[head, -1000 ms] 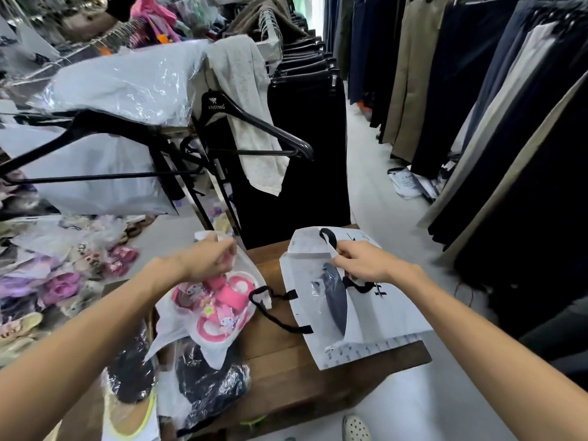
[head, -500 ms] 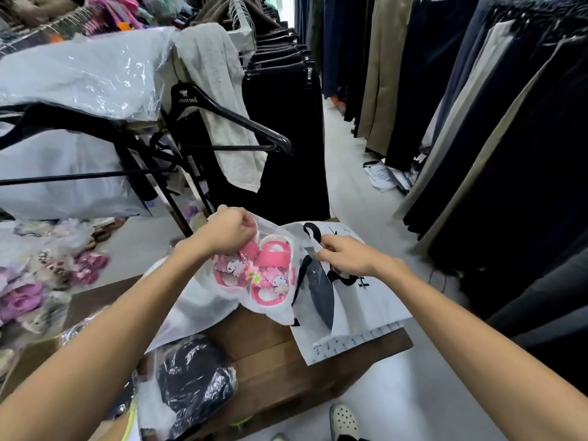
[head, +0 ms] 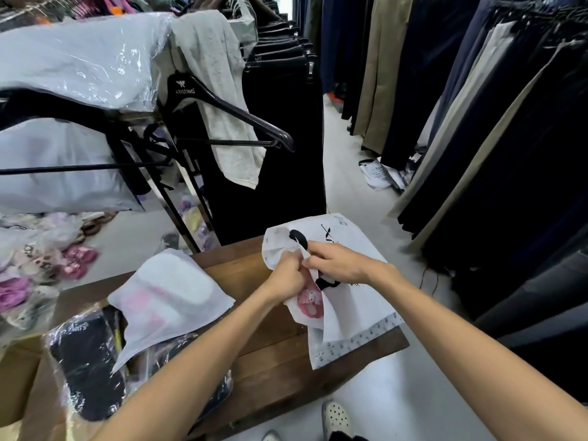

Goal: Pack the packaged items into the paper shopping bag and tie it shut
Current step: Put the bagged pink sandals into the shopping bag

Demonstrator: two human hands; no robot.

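Note:
A white paper shopping bag [head: 359,310] with black ribbon handles lies on the right end of a wooden table [head: 273,354]. My left hand [head: 288,275] grips a clear packet of pink sandals [head: 310,305], which sits partly inside the bag's mouth. My right hand [head: 337,262] pinches the bag's upper rim and holds the mouth apart. On the table's left lie a white packet with pink items [head: 168,300] and a clear packet of black footwear [head: 86,364].
A black clothes rack with hangers [head: 222,106] and plastic-covered garments stands behind the table. Dark trousers hang along the right aisle [head: 477,122]. Packets of pink and purple sandals [head: 41,268] lie on the floor at left. My shoe [head: 335,416] shows below the table edge.
My left hand has carried the pink sandal packet from the table's left side rightward into the bag's mouth. My right hand has stayed on the bag's rim.

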